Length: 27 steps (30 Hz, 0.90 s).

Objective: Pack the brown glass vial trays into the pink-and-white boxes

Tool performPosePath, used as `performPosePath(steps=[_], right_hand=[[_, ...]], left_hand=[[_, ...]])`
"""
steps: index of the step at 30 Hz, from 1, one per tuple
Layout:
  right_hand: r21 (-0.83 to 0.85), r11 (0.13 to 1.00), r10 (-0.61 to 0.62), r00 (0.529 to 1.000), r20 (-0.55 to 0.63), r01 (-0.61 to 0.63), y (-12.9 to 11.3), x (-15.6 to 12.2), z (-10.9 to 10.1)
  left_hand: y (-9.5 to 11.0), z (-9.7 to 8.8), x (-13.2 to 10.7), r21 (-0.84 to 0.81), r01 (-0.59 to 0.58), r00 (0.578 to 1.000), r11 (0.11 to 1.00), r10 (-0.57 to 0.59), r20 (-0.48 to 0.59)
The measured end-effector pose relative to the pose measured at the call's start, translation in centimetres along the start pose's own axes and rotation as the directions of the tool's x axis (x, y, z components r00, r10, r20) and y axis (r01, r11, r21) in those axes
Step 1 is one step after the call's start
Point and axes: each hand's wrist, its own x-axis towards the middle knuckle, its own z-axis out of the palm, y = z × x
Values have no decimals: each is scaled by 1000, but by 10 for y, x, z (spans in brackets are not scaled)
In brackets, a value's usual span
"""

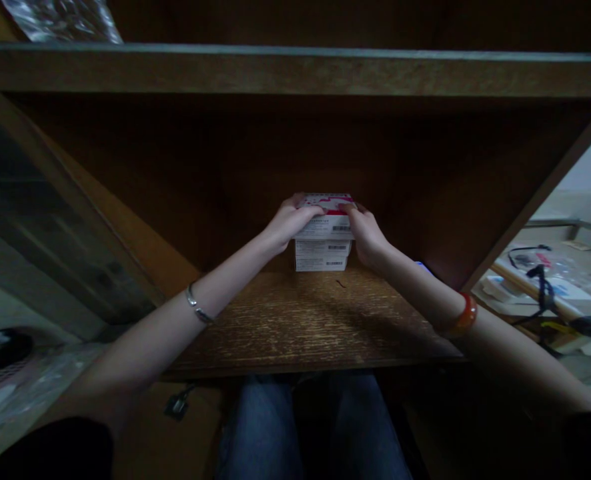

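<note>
A small stack of white cardboard boxes stands on the wooden shelf (285, 320), toward the back of a dark compartment. The top box (320, 229) has a pink and white upper face and a barcode on its front. My left hand (291, 221) grips its left side, thumb lying over the top. On the right side my right hand (364, 230) holds the same box, its thumb also on top. Beneath it sit the lower boxes (320, 256), labelled and roughly lined up. The fingertips behind the top box are hidden.
The compartment's upper board (295, 72) crosses above my hands. Clear plastic wrap (65, 20) lies on the shelf above. At the right are a pole with a black end cap (589, 327) and plastic bags. A dark blue-edged object (424, 268) shows partly behind my right forearm.
</note>
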Motion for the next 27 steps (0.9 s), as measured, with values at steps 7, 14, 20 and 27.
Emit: performPosePath(steps=[7,14,20,27], right_hand=[[8,1000,18,998,-59,-18,29,18,-2],[-26,999,-19,999,-37,19,33,28,-8],[-111,987,-127,990,-68,119,38,8,-21],[-300,825,-423,875,234,479,45,-110,-49]], left_hand=[[-36,1,15,71,-26,997,997,31,-67],[-45,6,24,156,-69,992,985,85,-98],[-32,8,-20,323,-181,950,929,250,-189],[-22,11,-141,96,-120,976,988,100,195]])
